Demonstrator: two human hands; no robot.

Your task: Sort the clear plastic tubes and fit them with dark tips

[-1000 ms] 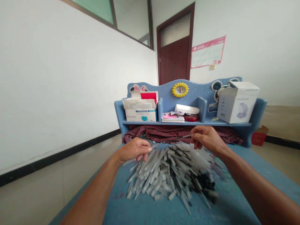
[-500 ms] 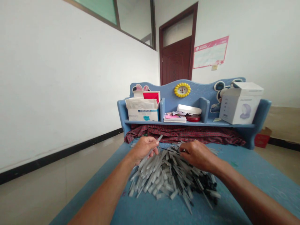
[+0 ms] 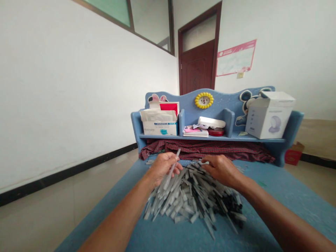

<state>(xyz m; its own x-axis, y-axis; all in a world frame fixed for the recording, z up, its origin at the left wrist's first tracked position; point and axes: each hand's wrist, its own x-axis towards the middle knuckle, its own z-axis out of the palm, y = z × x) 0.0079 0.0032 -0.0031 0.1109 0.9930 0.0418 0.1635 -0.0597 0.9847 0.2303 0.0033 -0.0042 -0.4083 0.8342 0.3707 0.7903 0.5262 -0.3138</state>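
Note:
My left hand [image 3: 166,166] is closed on a slim translucent plastic tube [image 3: 174,164], pinched between thumb and fingers and tilted upward. Its lower end runs down in front of the palm over the pile. To the right, my right hand [image 3: 220,169] hovers at the pile's far side, thumb and forefinger apart with nothing visible between them; its other fingers are partly hidden. Below both hands spreads a heap of similar translucent tubes [image 3: 181,199]. Black thin pieces [image 3: 233,204] are mixed in, mostly on the right side.
The heap lies on a blue table [image 3: 157,234]. Behind it is a folded red checked cloth [image 3: 204,149] under a blue shelf [image 3: 168,137]. On the shelf stand a mask box [image 3: 160,127], papers, a red tin [image 3: 216,132] and a white carton [image 3: 270,117].
My left hand has shifted slightly right and its tube stands steeper. My right hand's fingers have parted; the dark thin piece near them no longer shows at the fingertips.

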